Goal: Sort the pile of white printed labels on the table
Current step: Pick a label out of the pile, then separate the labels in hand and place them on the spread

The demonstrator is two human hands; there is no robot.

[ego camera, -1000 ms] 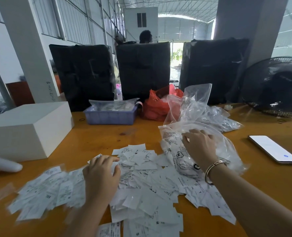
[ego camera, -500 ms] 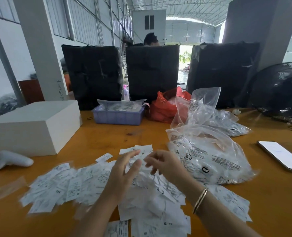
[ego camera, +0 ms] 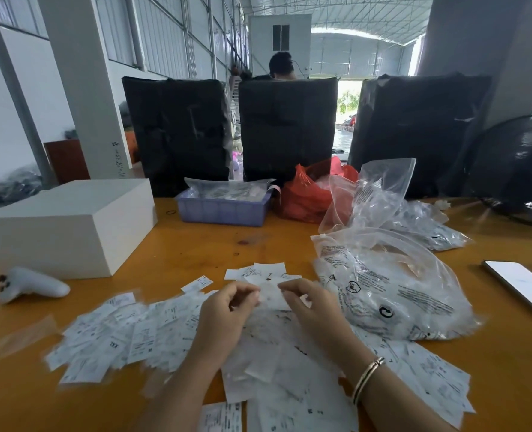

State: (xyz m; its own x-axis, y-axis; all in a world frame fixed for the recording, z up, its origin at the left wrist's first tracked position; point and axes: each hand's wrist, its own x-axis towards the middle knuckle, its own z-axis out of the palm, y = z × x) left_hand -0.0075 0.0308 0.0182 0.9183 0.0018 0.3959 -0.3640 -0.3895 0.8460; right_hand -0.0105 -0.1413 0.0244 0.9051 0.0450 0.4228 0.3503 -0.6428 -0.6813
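We hold both hands together at the centre of the frame, just above the pile of labels [ego camera: 171,335] that spreads across the lower half of the orange tabletop [ego camera: 196,247]. Our left hand [ego camera: 227,316] and right hand [ego camera: 314,310] face each other with fingers curled, and a single pale label [ego camera: 270,296] sits between their fingertips. Each grip looks pinched on an edge of it, though blur keeps us from being sure how firmly. We judge the piece is lifted clear of the heap so its print can be read before it goes to a group. The rest of the labels lie loose and overlapping, nothing stacked yet, so the sorting seems barely begun.

The clear plastic bags [ego camera: 392,294] rest at centre right, touching the pile's edge, likely the source of the labels. A phone [ego camera: 523,288] lies at the right edge, well apart.

Half a second ago the hands were closing toward each other over the pile; a second ago the right hand rested on the bags and the left lay flat on the labels. Now both meet on one piece.
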